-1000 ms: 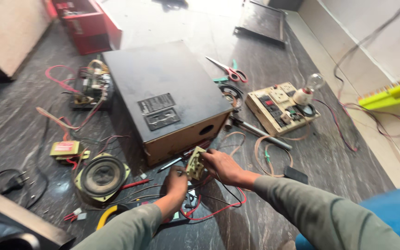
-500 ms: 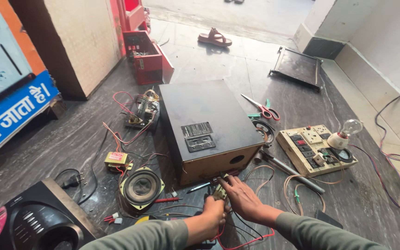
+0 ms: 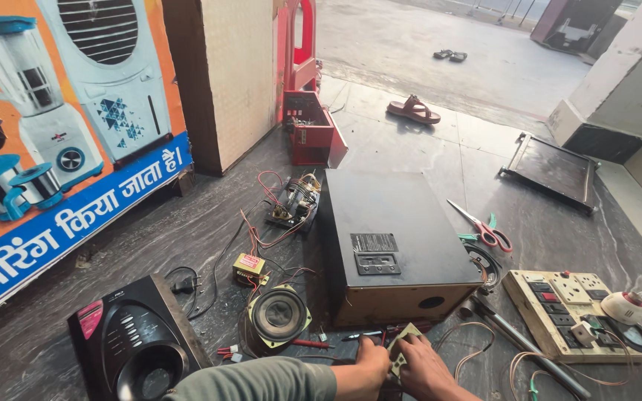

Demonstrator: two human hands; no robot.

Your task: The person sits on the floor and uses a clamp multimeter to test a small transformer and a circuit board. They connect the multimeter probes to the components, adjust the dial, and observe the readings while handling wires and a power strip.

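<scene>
Head view, small circuit board [image 3: 399, 350] — tan, perforated, tilted

The floor [image 3: 187, 230] is dark, polished stone with pale veining, and it gives way at twelve o'clock to a lighter grey paved area [image 3: 410, 37] lit by daylight. At nine o'clock an orange and blue poster [image 3: 61, 148] picturing household appliances leans along the edge. Beside it, toward eleven o'clock, stands a pale wooden board [image 3: 228, 74], with a red metal frame [image 3: 302, 44] just past it. A brown sandal [image 3: 413, 109] lies at twelve o'clock, another pair [image 3: 449, 55] further out. At two o'clock a white wall [image 3: 626, 67] with a dark base rises, a flat dark panel [image 3: 551, 168] lying near it.
</scene>
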